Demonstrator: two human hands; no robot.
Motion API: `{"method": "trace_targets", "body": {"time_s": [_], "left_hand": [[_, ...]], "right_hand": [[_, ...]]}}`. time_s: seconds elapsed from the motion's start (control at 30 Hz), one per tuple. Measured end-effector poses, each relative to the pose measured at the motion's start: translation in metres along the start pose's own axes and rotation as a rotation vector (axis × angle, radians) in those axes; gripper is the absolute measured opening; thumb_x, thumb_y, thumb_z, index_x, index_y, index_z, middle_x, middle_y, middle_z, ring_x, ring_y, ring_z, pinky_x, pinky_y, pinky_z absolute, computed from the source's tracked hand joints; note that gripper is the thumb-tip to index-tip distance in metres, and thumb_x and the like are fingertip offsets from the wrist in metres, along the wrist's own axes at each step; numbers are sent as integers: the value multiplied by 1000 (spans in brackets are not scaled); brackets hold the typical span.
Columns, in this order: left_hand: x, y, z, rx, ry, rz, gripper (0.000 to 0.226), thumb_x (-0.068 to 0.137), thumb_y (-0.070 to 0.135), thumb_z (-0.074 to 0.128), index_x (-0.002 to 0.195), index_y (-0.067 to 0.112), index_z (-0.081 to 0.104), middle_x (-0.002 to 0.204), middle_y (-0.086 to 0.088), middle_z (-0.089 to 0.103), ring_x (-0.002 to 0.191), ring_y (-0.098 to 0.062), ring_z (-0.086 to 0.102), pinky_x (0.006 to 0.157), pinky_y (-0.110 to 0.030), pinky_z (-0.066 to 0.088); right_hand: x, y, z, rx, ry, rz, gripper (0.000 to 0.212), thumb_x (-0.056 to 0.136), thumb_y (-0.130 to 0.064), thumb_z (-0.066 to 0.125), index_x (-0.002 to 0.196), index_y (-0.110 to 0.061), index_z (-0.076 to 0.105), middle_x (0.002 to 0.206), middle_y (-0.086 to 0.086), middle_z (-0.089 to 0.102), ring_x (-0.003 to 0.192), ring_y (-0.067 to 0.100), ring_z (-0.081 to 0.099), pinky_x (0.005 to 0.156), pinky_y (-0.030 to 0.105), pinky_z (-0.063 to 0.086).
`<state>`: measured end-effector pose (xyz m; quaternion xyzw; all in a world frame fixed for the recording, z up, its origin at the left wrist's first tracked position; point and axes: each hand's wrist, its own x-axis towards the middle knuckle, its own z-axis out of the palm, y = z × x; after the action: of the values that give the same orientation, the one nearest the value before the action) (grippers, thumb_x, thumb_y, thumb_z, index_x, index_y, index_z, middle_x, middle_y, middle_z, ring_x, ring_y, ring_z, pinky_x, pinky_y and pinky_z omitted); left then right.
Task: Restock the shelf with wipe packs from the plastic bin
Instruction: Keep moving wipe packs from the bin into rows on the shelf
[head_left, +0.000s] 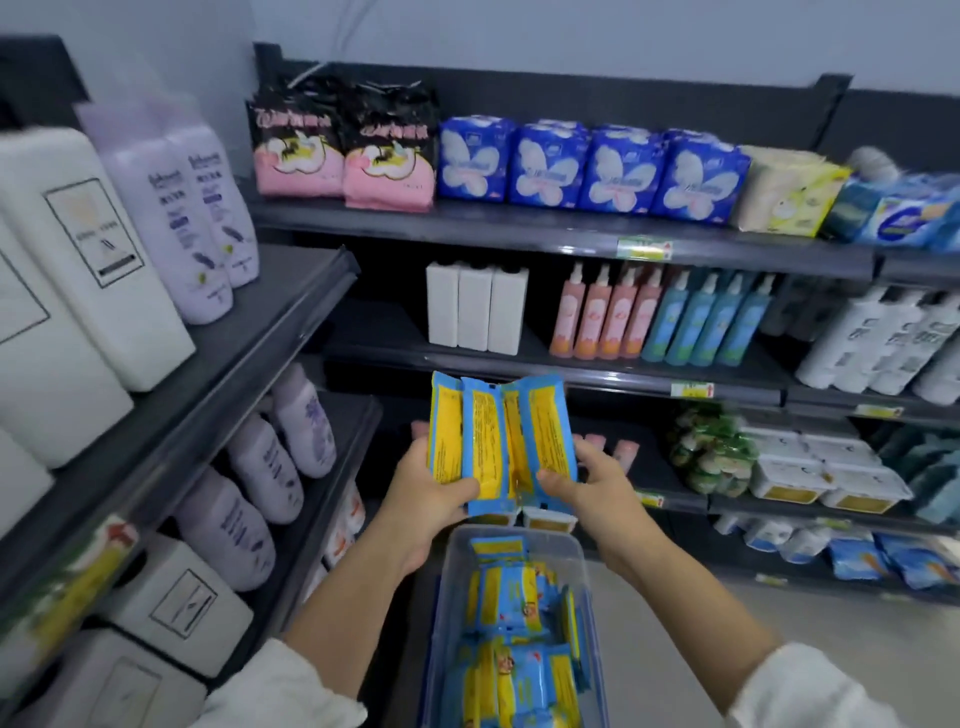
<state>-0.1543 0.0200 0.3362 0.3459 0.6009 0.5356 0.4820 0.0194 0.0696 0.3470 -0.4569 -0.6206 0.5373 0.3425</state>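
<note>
Between both hands I hold a bunch of several blue-and-yellow wipe packs (498, 441), upright, in front of the shelves. My left hand (423, 491) grips the bunch's left side, thumb across the front. My right hand (587, 480) grips its right side the same way. Directly below stands a clear plastic bin (571, 545) with many more wipe packs (519, 649) of the same kind lying in it. Behind the held packs runs a dark shelf (670, 501) at about hand height, its left stretch largely hidden by them.
White tubs (826, 478) and green packs (711, 452) stand on that shelf to the right. Above are spray bottles (660, 322), white bottles (475, 309) and blue pad packs (592, 166). A side shelf on the left carries lilac bottles (260, 473) and white jugs (88, 249).
</note>
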Motion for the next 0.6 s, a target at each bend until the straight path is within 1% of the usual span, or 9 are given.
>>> {"method": "trace_targets", "body": {"time_s": [0.07, 0.13, 0.27, 0.3, 0.37, 0.4, 0.43, 0.5, 0.6], "left_hand": [[-8, 10, -3, 45, 20, 60, 47, 79, -10, 62, 112, 22, 49, 95, -5, 66, 80, -12, 69, 63, -34, 59], [-18, 18, -6, 106, 53, 146, 64, 77, -7, 65, 127, 24, 41, 102, -4, 64, 89, -17, 66, 72, -40, 58], [-39, 31, -11, 259, 74, 376, 84, 76, -3, 68, 138, 34, 24, 110, 8, 58, 93, -7, 61, 73, -24, 54], [-45, 33, -12, 288, 79, 417, 86, 76, -3, 67, 140, 35, 23, 114, 9, 56, 97, -7, 60, 78, -26, 54], [-56, 38, -15, 333, 110, 485, 90, 74, 4, 67, 143, 36, 20, 125, 6, 52, 110, -12, 56, 89, -36, 52], [-63, 41, -16, 354, 131, 510, 91, 72, 8, 67, 144, 37, 19, 129, 6, 49, 115, -14, 53, 93, -40, 49], [-69, 43, -17, 370, 149, 533, 90, 71, 12, 66, 144, 38, 19, 131, 6, 47, 119, -15, 50, 96, -43, 47], [-82, 46, -17, 376, 180, 571, 88, 72, 13, 64, 144, 36, 19, 133, 7, 45, 121, -13, 48, 98, -42, 46], [-104, 53, -16, 353, 223, 600, 84, 75, 2, 64, 141, 36, 24, 123, 11, 52, 104, -10, 57, 87, -32, 52]], "right_hand": [[-7, -12, 5, 32, 20, -26, 21, 90, -11, 60, 100, -30, 64, 111, -1, 65, 102, 14, 63, 91, 35, 52], [-13, -21, 10, 50, 38, -45, 20, 91, -14, 58, 105, -27, 64, 107, -4, 68, 103, 17, 64, 92, 36, 52], [-27, -34, 22, -22, 68, -170, 34, 92, -13, 58, 116, -36, 55, 108, -13, 67, 101, 4, 63, 91, 25, 51], [-31, -37, 25, -37, 80, -192, 38, 92, -12, 57, 120, -38, 51, 108, -15, 66, 99, 0, 62, 92, 18, 48], [-41, -46, 30, -69, 102, -230, 44, 92, -12, 57, 127, -35, 44, 104, -18, 64, 93, -6, 59, 85, 2, 42], [-45, -48, 31, -81, 120, -252, 47, 92, -12, 57, 131, -34, 41, 104, -19, 63, 92, -7, 59, 82, 3, 44], [-48, -50, 33, -89, 134, -279, 51, 91, -13, 58, 134, -33, 38, 104, -22, 62, 93, -8, 59, 83, 10, 48], [-55, -55, 34, -97, 126, -312, 58, 91, -14, 58, 139, -33, 32, 106, -26, 59, 96, -15, 57, 82, 15, 51], [-65, -59, 31, -117, 72, -350, 62, 91, -16, 58, 142, -33, 27, 101, -26, 59, 91, -17, 57, 76, 14, 51]]}}
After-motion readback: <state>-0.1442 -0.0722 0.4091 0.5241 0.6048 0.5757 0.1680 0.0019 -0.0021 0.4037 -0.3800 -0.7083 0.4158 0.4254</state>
